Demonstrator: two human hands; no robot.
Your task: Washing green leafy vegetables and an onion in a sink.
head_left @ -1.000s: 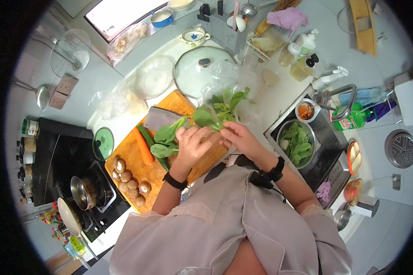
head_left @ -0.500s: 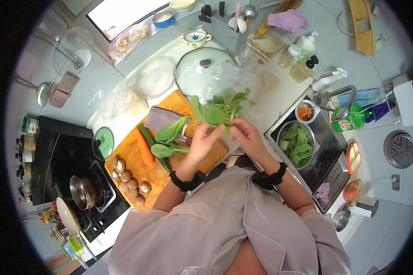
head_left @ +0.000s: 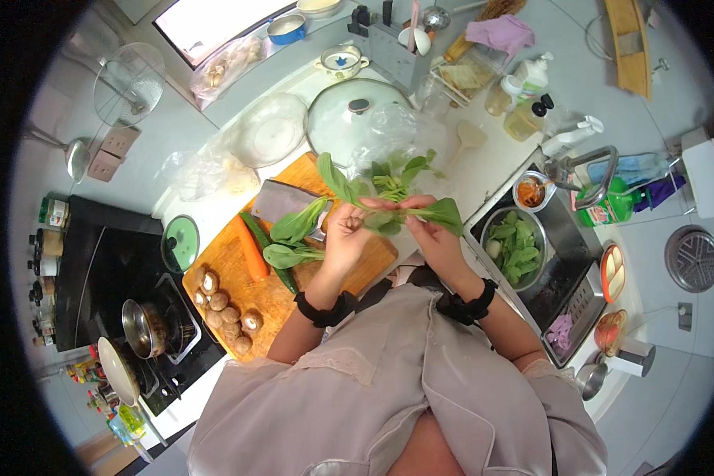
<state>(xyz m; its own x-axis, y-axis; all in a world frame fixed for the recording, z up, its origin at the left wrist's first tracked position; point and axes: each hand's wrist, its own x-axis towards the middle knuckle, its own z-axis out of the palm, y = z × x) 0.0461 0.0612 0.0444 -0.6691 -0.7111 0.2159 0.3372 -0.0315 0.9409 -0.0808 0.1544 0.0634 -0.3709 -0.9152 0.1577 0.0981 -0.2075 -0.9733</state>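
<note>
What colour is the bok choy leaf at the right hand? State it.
Green. The bok choy leaf shows best in the head view.

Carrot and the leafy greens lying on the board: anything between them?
Yes: a long dark-green vegetable, perhaps a cucumber, lies between the carrot and the board's leafy greens, as the head view shows.

No words, numbers or signs can be read. Print-bearing labels seem to show on the green bottle [head_left: 623, 203], the white pump bottle [head_left: 535, 75] and the jar [head_left: 54, 212] at far left, but all are too small and blurred to make out.
</note>
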